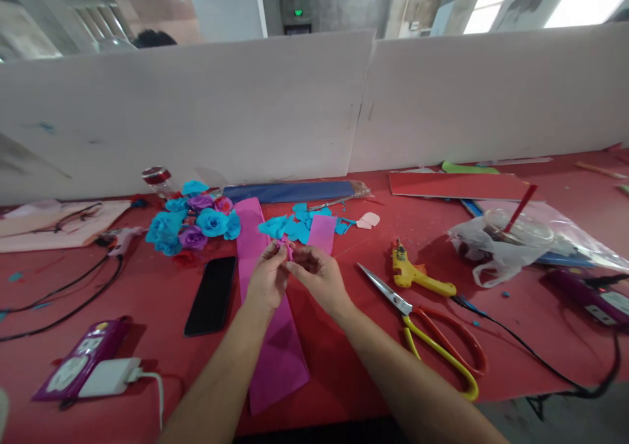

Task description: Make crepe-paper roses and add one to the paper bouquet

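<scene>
1. Red tabletop (147, 300): carries all items; white partition boards (196, 116) stand along its far edge.
2. Long pink paper strip (275, 346): lies flat, running from the near edge away from the person, passing under both hands.
3. Scissors (422, 326) (yellow and red handles): lying to the right of the right forearm, blades pointing toward the hands.
4. Paper flowers (196, 224): blue and purple cluster, left of the strip's far end.
5. Black phone (211, 295): face down, just left of the strip.
6. Yellow glue gun (417, 274): beyond the scissors, corded.
7. Left hand (268, 277) and right hand (319, 277): fingertips meeting, both pinching one item.
8. Small pink paper piece (285, 246): gripped between both hands, held above the strip.
</scene>
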Demonstrator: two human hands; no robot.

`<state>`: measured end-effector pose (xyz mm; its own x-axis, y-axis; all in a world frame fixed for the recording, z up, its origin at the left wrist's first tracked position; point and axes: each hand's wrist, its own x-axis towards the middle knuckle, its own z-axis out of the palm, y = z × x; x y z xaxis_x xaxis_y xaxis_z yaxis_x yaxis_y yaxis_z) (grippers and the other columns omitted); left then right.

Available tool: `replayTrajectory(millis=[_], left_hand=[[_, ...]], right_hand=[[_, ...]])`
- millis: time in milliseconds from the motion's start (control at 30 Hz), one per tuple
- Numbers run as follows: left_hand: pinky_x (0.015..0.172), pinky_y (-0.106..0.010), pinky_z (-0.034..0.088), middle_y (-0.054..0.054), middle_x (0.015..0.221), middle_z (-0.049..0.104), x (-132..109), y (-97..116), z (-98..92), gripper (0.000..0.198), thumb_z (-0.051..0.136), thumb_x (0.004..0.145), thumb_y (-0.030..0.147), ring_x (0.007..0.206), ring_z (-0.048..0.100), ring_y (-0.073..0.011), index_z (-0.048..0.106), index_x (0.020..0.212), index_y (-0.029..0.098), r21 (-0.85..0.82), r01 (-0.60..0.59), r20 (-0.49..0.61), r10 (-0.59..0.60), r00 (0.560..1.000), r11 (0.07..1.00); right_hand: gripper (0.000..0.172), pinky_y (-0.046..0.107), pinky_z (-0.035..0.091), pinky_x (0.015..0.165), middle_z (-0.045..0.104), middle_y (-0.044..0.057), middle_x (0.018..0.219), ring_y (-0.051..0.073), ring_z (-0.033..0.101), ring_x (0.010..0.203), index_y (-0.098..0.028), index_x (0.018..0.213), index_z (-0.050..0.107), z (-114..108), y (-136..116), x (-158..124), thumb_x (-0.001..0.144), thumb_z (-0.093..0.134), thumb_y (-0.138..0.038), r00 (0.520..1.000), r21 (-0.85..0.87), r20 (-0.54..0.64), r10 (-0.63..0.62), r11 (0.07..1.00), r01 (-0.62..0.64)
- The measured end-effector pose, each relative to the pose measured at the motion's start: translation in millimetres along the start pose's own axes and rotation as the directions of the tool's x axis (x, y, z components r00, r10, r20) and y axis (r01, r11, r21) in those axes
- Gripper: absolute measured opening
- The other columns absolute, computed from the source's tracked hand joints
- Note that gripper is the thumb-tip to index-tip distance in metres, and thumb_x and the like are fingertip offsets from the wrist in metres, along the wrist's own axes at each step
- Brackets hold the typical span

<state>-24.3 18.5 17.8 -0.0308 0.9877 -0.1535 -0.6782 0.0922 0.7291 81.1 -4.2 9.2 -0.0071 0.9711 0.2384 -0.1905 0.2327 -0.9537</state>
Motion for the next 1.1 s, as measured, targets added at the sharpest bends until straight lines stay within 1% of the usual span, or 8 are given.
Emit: replayTrajectory(millis=[133, 300, 467, 533, 633, 767, 967, 1100], left_hand=[[0.053, -0.018, 0.044, 0.004, 0.067, 0.063, 1.8, -0.3, -3.5, 0.019, 0.079, 0.059, 0.016, 0.060, 0.058, -0.0074, 0.062, 0.065, 0.018, -0.003, -0.031, 0.049, 0.031, 0.998, 1.000], [0.051, -0.019, 0.043, 0.004, 0.064, 0.062, -1.3, 3.2, -0.7, 0.021, 0.080, 0.059, 0.017, 0.055, 0.056, -0.0079, 0.061, 0.068, 0.018, 0.002, -0.028, 0.060, 0.028, 0.998, 1.000], [0.056, -0.020, 0.045, 0.002, 0.073, 0.066, -5.1, 0.8, 3.4, 0.024, 0.082, 0.058, 0.022, 0.064, 0.060, -0.0093, 0.062, 0.072, 0.019, -0.023, -0.004, 0.003, 0.004, 1.000, 1.000], [0.054, -0.018, 0.042, 0.004, 0.068, 0.063, -6.1, -1.8, 3.8, 0.023, 0.082, 0.058, 0.025, 0.060, 0.057, -0.0073, 0.063, 0.069, 0.018, 0.028, -0.025, -0.051, 0.026, 0.998, 0.999], [0.051, -0.018, 0.037, 0.006, 0.060, 0.059, -6.0, -4.7, 3.2, 0.024, 0.083, 0.055, 0.025, 0.053, 0.051, -0.0049, 0.063, 0.064, 0.017, 0.102, -0.133, -0.128, 0.145, 0.981, 0.986], [0.052, -0.019, 0.036, 0.006, 0.055, 0.057, -4.3, -6.5, 1.4, 0.023, 0.084, 0.053, 0.027, 0.053, 0.049, -0.0058, 0.066, 0.062, 0.017, 0.127, -0.147, -0.173, 0.168, 0.970, 0.981], [0.058, -0.019, 0.038, 0.003, 0.061, 0.063, -6.1, -6.4, 4.5, 0.019, 0.082, 0.055, 0.026, 0.059, 0.053, -0.0069, 0.070, 0.066, 0.016, 0.126, -0.146, -0.094, 0.158, 0.983, 0.981], [0.064, -0.019, 0.042, 0.001, 0.070, 0.065, -7.3, -4.7, 8.1, 0.018, 0.081, 0.058, 0.025, 0.070, 0.058, -0.0090, 0.068, 0.067, 0.017, 0.079, -0.135, 0.025, 0.134, 0.991, 0.988]], right_hand=[[0.011, 0.026, 0.048, 0.065, 0.070, 0.001, 0.073, 0.014, 0.060, 0.067, -0.020, 0.078, 0.073, -1.4, -1.8, 3.5, 0.073, 0.069, -0.030, 0.995, 0.076, -0.020, 0.095, 0.993, -0.093], [0.016, 0.023, 0.043, 0.057, 0.066, 0.000, 0.064, 0.011, 0.055, 0.057, -0.019, 0.072, 0.073, -5.4, -4.9, 5.4, 0.072, 0.070, -0.034, 0.972, 0.241, 0.102, 0.213, 0.942, -0.232], [0.011, 0.027, 0.048, 0.066, 0.070, 0.000, 0.070, 0.013, 0.059, 0.063, -0.021, 0.078, 0.075, -4.9, -3.9, 5.3, 0.070, 0.072, -0.028, 0.991, 0.205, 0.012, 0.134, 0.970, -0.134], [0.010, 0.029, 0.049, 0.069, 0.072, 0.001, 0.075, 0.015, 0.061, 0.068, -0.022, 0.080, 0.075, -3.7, -2.8, 4.0, 0.072, 0.070, -0.025, 0.994, 0.122, -0.050, 0.093, 0.989, -0.086], [0.009, 0.028, 0.048, 0.067, 0.071, 0.001, 0.075, 0.015, 0.060, 0.068, -0.023, 0.080, 0.074, -1.7, -0.8, 0.9, 0.075, 0.067, -0.022, 0.991, -0.047, -0.129, -0.027, 0.999, 0.022], [0.011, 0.026, 0.048, 0.065, 0.070, 0.000, 0.077, 0.014, 0.059, 0.067, -0.024, 0.083, 0.074, -0.3, 2.3, -2.3, 0.078, 0.065, -0.021, 0.981, -0.187, -0.111, -0.159, 0.973, 0.137], [0.012, 0.025, 0.047, 0.066, 0.070, 0.000, 0.077, 0.014, 0.060, 0.068, -0.022, 0.082, 0.073, -1.6, 5.2, -1.4, 0.078, 0.063, -0.016, 0.967, -0.244, -0.122, -0.226, 0.951, 0.191], [0.009, 0.027, 0.049, 0.065, 0.071, 0.001, 0.076, 0.015, 0.061, 0.068, -0.021, 0.081, 0.073, -0.5, 3.4, 0.1, 0.075, 0.067, -0.019, 0.990, -0.107, -0.123, -0.071, 0.993, 0.058]])
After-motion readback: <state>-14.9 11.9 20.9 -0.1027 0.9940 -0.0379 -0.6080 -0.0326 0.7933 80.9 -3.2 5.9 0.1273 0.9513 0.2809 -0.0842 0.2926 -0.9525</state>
